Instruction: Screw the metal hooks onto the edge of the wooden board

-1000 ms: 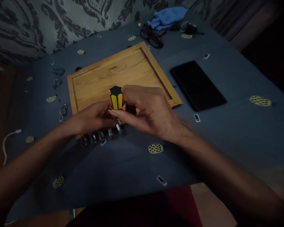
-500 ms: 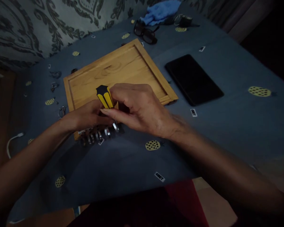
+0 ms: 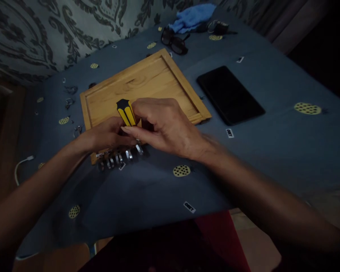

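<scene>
The blue tablecloth [image 3: 272,151], dotted with yellow spotted discs, spreads under and all around the grip. Just beyond the grip lies the wooden tray [image 3: 158,81], a shallow square board with a raised rim; both hands work over its near edge. To the right of the grip and well apart from it rests a flat black tablet [image 3: 229,94]. Farther beyond the grip, past the tray's far corner, sit dark glasses [image 3: 174,40] and, behind them, a crumpled blue cloth [image 3: 191,17].

The right hand [image 3: 167,128] is curled tight about the screwdriver [image 3: 125,112], fingers wrapped over the lower part of the handle so that only the upper end shows, sticking up from the grip and tilted a little to the left. That handle is yellow with black ribs and a black cap; the shaft and tip are hidden inside the hands. The left hand [image 3: 104,135] presses in from the left, touching the right hand's fingertips, its own fingers pinched on something small beneath the handle; what it pinches cannot be told.

Directly below the grip, at the tray's near edge, a row of small metal rings [image 3: 120,158] stands in a line on the cloth
</scene>
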Action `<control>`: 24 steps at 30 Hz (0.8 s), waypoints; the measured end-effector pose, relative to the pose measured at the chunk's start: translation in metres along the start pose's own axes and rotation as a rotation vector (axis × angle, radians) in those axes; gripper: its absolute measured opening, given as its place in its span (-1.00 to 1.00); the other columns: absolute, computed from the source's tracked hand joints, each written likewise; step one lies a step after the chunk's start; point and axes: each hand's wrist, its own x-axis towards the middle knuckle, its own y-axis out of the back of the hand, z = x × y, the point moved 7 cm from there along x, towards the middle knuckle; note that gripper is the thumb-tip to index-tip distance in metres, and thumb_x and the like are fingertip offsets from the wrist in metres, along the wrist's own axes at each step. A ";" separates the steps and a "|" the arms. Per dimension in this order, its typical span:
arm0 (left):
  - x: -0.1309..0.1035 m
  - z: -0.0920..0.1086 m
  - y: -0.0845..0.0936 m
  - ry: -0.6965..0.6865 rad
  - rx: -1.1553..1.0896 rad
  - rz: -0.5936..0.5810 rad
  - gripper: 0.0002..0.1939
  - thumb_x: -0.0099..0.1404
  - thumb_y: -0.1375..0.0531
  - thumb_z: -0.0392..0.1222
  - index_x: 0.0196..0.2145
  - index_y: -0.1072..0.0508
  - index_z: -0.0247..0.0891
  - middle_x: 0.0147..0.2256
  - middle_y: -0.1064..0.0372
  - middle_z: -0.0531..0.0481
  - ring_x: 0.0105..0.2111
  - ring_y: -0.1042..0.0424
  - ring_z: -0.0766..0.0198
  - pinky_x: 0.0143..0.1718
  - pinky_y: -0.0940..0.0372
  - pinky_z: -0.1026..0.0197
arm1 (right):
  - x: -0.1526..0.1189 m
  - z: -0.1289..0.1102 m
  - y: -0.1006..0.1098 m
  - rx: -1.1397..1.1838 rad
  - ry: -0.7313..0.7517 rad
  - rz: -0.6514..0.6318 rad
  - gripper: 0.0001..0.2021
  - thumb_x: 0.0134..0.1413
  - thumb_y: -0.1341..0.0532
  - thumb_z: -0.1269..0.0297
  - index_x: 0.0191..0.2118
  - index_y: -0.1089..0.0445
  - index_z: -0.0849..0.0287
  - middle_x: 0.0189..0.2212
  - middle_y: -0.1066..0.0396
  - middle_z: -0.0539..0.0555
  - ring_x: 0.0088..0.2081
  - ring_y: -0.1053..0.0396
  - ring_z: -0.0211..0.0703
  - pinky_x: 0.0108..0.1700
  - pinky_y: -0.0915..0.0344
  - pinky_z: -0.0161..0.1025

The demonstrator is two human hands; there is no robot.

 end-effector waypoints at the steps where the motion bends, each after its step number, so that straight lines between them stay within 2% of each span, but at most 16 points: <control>1: -0.001 0.002 -0.003 0.003 -0.022 -0.044 -0.75 0.08 -0.38 -0.04 -0.35 -0.51 -0.25 -0.40 -0.46 0.02 -0.37 -0.48 0.22 -0.36 -0.41 0.21 | 0.000 0.000 0.000 -0.001 0.004 0.001 -0.67 0.47 -0.06 0.09 -0.37 -0.21 0.12 -0.42 -0.30 -0.03 -0.44 -0.20 -0.28 -0.37 -0.09 -0.25; 3: -0.004 0.005 -0.005 -0.001 -0.083 -0.088 -0.75 0.12 -0.35 -0.04 -0.32 -0.49 -0.24 -0.38 -0.47 0.03 -0.37 -0.48 0.23 -0.35 -0.42 0.22 | 0.000 0.000 -0.001 0.000 0.007 0.006 -0.67 0.46 -0.07 0.11 -0.38 -0.20 0.12 -0.43 -0.29 -0.03 -0.44 -0.19 -0.29 -0.38 -0.09 -0.25; 5: -0.011 0.006 -0.001 -0.010 -0.140 -0.031 -0.75 0.14 -0.35 -0.05 -0.29 -0.46 -0.24 -0.37 -0.47 0.04 -0.36 -0.49 0.24 -0.33 -0.42 0.23 | 0.000 0.001 -0.001 0.005 -0.005 0.010 -0.68 0.45 -0.09 0.14 -0.38 -0.19 0.11 -0.44 -0.29 -0.04 -0.44 -0.20 -0.29 -0.38 -0.10 -0.26; 8: -0.031 0.007 0.006 -0.021 -0.099 0.161 -0.75 0.22 -0.31 -0.02 -0.27 -0.44 -0.23 -0.34 -0.46 0.02 -0.33 -0.48 0.24 -0.29 -0.40 0.21 | 0.000 0.002 -0.002 0.004 -0.040 0.002 -0.72 0.42 -0.14 0.20 -0.38 -0.18 0.09 -0.43 -0.31 -0.04 -0.40 -0.25 -0.26 -0.33 -0.17 -0.25; 11: -0.059 0.017 0.008 -0.087 0.198 0.420 -0.82 0.33 -0.24 -0.04 -0.27 -0.43 -0.19 -0.31 -0.46 0.00 -0.27 -0.45 0.20 -0.20 -0.35 0.14 | 0.001 0.004 -0.003 -0.012 -0.072 -0.024 -0.73 0.39 -0.17 0.18 -0.38 -0.18 0.07 -0.41 -0.35 -0.02 -0.35 -0.31 -0.21 -0.27 -0.24 -0.23; 12: -0.066 0.021 0.004 -0.114 0.317 0.469 -0.84 0.36 -0.21 -0.05 -0.26 -0.44 -0.18 -0.29 -0.47 -0.01 -0.22 -0.44 0.17 -0.14 -0.33 0.11 | 0.001 0.004 -0.003 -0.019 -0.076 -0.029 -0.72 0.38 -0.17 0.16 -0.38 -0.18 0.06 -0.41 -0.36 -0.02 -0.34 -0.32 -0.19 -0.26 -0.25 -0.22; 15: -0.077 0.026 -0.017 -0.178 0.542 0.468 -0.77 0.45 -0.12 -0.03 -0.10 -0.48 -0.19 -0.11 -0.51 -0.08 -0.04 -0.41 0.07 0.05 -0.28 0.00 | 0.002 0.005 -0.003 -0.032 -0.084 -0.029 -0.71 0.37 -0.18 0.11 -0.39 -0.18 0.06 -0.41 -0.37 -0.01 -0.35 -0.34 -0.18 -0.25 -0.26 -0.20; 18: -0.074 0.022 -0.031 -0.140 0.678 0.458 -0.61 0.42 -0.20 0.09 0.05 -0.46 -0.21 0.02 -0.47 -0.14 0.06 -0.34 -0.03 0.15 -0.23 -0.09 | 0.002 0.006 -0.002 -0.036 -0.086 -0.017 -0.70 0.36 -0.19 0.10 -0.40 -0.19 0.06 -0.44 -0.36 -0.02 -0.38 -0.33 -0.19 -0.28 -0.25 -0.20; 21: -0.068 0.019 -0.038 -0.088 0.776 0.463 -0.50 0.32 -0.30 0.17 0.05 -0.47 -0.23 0.03 -0.44 -0.17 0.06 -0.29 -0.11 0.13 -0.22 -0.15 | 0.002 0.003 -0.001 -0.023 -0.052 0.006 -0.70 0.33 -0.22 0.13 -0.41 -0.18 0.07 -0.47 -0.34 -0.03 -0.41 -0.31 -0.21 -0.30 -0.25 -0.21; 24: -0.064 0.017 -0.042 -0.052 0.812 0.463 -0.50 0.29 -0.32 0.17 0.01 -0.49 -0.24 -0.01 -0.44 -0.17 0.03 -0.29 -0.11 0.11 -0.20 -0.15 | 0.002 0.002 -0.002 -0.016 -0.043 0.014 -0.70 0.33 -0.23 0.13 -0.41 -0.20 0.07 -0.48 -0.32 -0.04 -0.43 -0.30 -0.22 -0.33 -0.24 -0.22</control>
